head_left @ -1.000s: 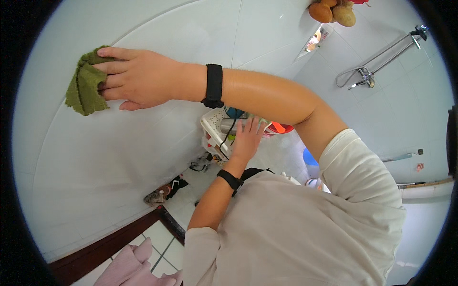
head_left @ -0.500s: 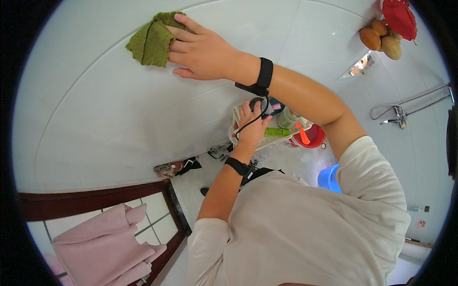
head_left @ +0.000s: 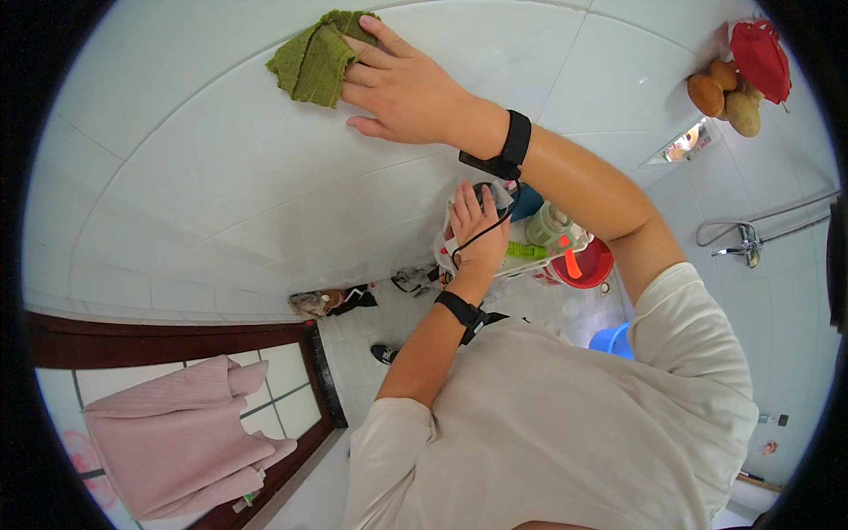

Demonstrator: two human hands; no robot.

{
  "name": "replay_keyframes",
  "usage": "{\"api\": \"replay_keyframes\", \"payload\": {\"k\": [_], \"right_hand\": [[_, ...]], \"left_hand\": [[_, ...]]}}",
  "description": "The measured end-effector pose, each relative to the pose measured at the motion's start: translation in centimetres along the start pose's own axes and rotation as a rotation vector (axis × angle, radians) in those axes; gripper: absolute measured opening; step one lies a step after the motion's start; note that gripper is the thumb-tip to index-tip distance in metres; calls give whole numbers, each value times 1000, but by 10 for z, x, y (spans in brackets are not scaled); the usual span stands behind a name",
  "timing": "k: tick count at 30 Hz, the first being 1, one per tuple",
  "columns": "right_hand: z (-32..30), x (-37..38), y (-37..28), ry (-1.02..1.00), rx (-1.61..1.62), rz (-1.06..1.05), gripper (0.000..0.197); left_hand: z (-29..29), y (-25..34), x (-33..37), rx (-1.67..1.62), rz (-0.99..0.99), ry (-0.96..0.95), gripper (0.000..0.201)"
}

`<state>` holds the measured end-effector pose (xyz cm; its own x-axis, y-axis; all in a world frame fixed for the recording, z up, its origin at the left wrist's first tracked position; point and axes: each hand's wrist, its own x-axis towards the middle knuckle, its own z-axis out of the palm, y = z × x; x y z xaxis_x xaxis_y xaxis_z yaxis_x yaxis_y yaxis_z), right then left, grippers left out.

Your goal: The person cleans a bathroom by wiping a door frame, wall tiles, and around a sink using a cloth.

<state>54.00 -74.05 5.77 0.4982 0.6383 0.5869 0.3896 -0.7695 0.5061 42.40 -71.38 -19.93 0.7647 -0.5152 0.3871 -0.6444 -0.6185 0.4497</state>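
Note:
My right hand (head_left: 408, 95) is raised to the white tiled wall (head_left: 221, 203), holding a green cloth (head_left: 315, 60) against it. Its fingers lie partly in the cloth's folds, and the thumb sticks out below. Lower down, my left hand (head_left: 481, 231) rests over the near left part of a pale plastic rack (head_left: 503, 287), fingers stretched and apart. Beside those fingers is a dark round object (head_left: 488, 196), partly hidden. A greenish clear jar (head_left: 548, 225), a bright green item (head_left: 526, 252) and an orange-handled tool (head_left: 571, 258) are on the rack or close to it.
A red bucket (head_left: 590, 265) and a blue bucket (head_left: 612, 341) are right of the rack. A shower mixer (head_left: 749, 243) hangs on the right wall. Brown sponge-like objects and a red pouch (head_left: 761, 62) hang upper right. A pink towel (head_left: 177, 433) covers part of the door.
The whole view has shifted slightly, so wall, rack and arms sit farther right. My right hand stays on the cloth at the wall. The left hand's fingers appear straighter.

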Motion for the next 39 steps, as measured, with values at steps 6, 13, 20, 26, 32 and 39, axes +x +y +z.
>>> {"api": "replay_keyframes", "payload": {"k": [6, 13, 20, 26, 32, 39], "right_hand": [[14, -4, -10, 15, 35, 17, 40], [87, -48, -73, -318, 136, -236, 45], [94, -33, -84, -286, 102, -268, 42], [92, -34, -84, -213, 137, -266, 44], [104, -50, -105, -259, 109, -230, 45], [220, -150, -189, -844, -257, -704, 65]], "left_hand": [[-14, 5, -30, -145, 191, -192, 86], [-55, -6, -62, -201, 516, -353, 90], [-5, -19, -50, -32, 511, -391, 80], [-14, -16, -47, -100, 491, -371, 71], [-69, -85, -80, -358, 726, -222, 37], [-171, -260, -88, -6, 151, 424, 31]]}}
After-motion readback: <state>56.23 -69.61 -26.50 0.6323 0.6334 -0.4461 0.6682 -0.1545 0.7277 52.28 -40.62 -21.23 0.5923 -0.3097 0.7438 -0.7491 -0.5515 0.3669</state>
